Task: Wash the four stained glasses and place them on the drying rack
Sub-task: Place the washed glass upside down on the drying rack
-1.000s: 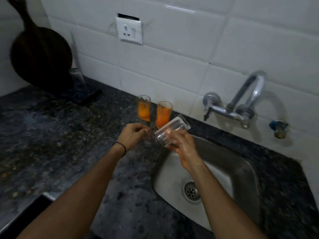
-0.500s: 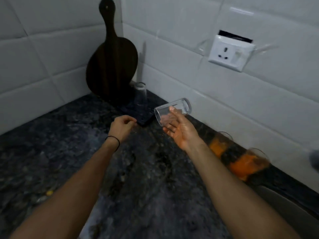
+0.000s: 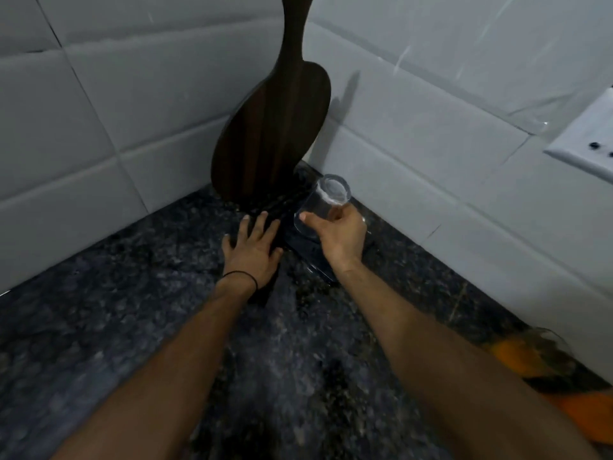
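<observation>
My right hand (image 3: 340, 235) grips a clear, clean glass (image 3: 323, 202) turned upside down, its base up, over the dark drying rack (image 3: 315, 260) in the counter's corner. My left hand (image 3: 253, 247) lies flat with fingers spread on the rack's left part. Two glasses stained orange (image 3: 530, 356) stand blurred at the lower right by the wall, partly behind my right forearm. Another glass seen earlier on the rack is hidden behind my right hand.
A dark wooden paddle board (image 3: 270, 127) leans upright in the tiled corner just behind the rack. A white wall socket (image 3: 590, 141) sits at the right edge. The dark speckled counter (image 3: 132, 327) stretches to the left and front.
The view swung left from the sink to the corner. My right hand carried the glass to the rack and turned it mouth down. My left hand opened and settled flat on the rack.
</observation>
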